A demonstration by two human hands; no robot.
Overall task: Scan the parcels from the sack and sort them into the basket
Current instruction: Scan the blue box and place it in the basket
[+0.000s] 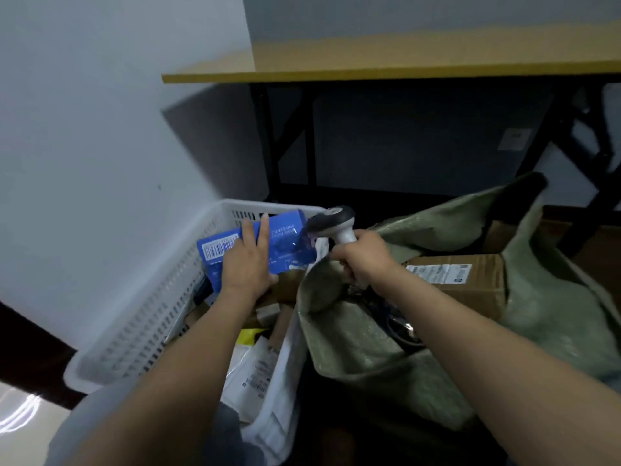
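My left hand holds a blue box over the white basket, fingers straight along its top face and thumb under its near edge. A white barcode label shows at the box's left end. My right hand grips the handle of a white and black barcode scanner, whose head sits right beside the blue box's right end. The green sack lies open at the right, with a brown cardboard parcel inside it.
Several parcels and white mailers lie in the basket. A wooden table on black legs stands behind. A grey wall is at the left, with a dark skirting board low down.
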